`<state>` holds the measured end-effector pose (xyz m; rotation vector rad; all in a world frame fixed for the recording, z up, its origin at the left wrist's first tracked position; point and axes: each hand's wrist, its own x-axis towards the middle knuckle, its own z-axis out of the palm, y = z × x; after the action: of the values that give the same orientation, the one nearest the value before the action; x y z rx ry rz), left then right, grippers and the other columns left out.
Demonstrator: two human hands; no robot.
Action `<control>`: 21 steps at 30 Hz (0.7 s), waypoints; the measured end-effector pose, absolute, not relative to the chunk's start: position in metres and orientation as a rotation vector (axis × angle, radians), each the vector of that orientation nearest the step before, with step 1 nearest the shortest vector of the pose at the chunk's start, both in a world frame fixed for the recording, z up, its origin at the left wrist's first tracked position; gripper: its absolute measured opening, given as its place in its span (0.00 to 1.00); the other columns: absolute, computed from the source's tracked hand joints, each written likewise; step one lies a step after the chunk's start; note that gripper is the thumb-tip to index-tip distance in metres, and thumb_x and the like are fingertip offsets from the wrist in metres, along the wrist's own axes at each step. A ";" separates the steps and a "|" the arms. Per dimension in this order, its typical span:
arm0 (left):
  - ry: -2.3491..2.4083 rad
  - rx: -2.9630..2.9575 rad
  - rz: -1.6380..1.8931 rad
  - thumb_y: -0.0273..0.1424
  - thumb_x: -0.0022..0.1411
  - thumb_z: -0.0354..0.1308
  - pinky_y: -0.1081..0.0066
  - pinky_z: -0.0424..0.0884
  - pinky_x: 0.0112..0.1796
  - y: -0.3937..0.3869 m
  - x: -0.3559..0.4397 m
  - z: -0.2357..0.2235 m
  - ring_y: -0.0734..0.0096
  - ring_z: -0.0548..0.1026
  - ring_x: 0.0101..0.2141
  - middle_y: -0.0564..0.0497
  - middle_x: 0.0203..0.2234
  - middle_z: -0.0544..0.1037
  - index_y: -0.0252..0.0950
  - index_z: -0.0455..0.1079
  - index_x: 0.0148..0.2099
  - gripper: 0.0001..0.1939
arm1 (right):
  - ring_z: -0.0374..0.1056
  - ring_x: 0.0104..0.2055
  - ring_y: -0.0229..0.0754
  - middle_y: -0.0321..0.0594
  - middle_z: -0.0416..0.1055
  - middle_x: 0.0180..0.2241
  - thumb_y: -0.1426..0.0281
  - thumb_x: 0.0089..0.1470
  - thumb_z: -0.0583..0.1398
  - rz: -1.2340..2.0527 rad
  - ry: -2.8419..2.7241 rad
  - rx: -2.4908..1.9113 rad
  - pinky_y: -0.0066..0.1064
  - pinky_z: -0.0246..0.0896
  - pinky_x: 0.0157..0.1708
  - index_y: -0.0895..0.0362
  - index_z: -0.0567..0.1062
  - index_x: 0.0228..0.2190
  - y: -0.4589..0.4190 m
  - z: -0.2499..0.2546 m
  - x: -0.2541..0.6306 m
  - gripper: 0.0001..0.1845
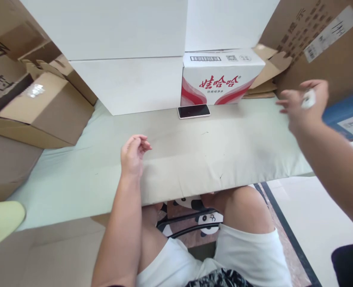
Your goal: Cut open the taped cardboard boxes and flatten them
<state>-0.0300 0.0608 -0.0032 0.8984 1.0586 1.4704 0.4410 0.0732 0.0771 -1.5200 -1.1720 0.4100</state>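
My left hand point(133, 153) rests on the pale table top point(194, 159) near its front edge, fingers loosely curled and apart, holding nothing. My right hand point(303, 103) is raised at the right, over the table's far right corner. Its fingers pinch a small white object point(308, 98) that I cannot make out. A phone point(194, 111) lies face up at the back of the table, between the two hands and touching neither.
A red and white printed carton point(224, 77) stands behind the phone, with large white boxes point(125, 56) to its left. Open brown cartons point(41, 107) crowd the left side. More cardboard point(328, 44) and a blue item point(348, 113) sit at the right.
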 end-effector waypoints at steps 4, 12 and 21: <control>0.898 0.977 1.022 0.52 0.48 0.72 0.69 0.76 0.32 0.040 -0.005 0.003 0.69 0.78 0.27 0.50 0.26 0.80 0.36 0.74 0.36 0.25 | 0.73 0.30 0.41 0.38 0.77 0.38 0.71 0.45 0.67 0.390 -1.341 -1.768 0.36 0.65 0.33 0.48 0.60 0.40 0.015 0.039 0.332 0.24; 0.845 1.329 0.527 0.47 0.50 0.73 0.71 0.62 0.27 0.011 0.028 0.009 0.75 0.67 0.23 0.57 0.20 0.70 0.36 0.70 0.35 0.22 | 0.77 0.41 0.55 0.45 0.80 0.47 0.71 0.43 0.65 0.642 -1.879 -1.766 0.48 0.69 0.41 0.48 0.69 0.53 -0.003 0.001 0.196 0.32; 1.057 1.325 0.711 0.35 0.61 0.59 0.70 0.56 0.27 0.019 0.003 0.010 0.75 0.62 0.22 0.57 0.19 0.64 0.37 0.65 0.27 0.11 | 0.74 0.32 0.41 0.39 0.78 0.36 0.73 0.57 0.58 0.942 -2.135 -1.235 0.35 0.70 0.33 0.49 0.78 0.43 -0.112 0.007 0.197 0.14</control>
<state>0.0028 0.0195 0.0100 1.3249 1.0565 0.7111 0.1967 -0.1117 0.0072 -1.2354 -2.1350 0.9415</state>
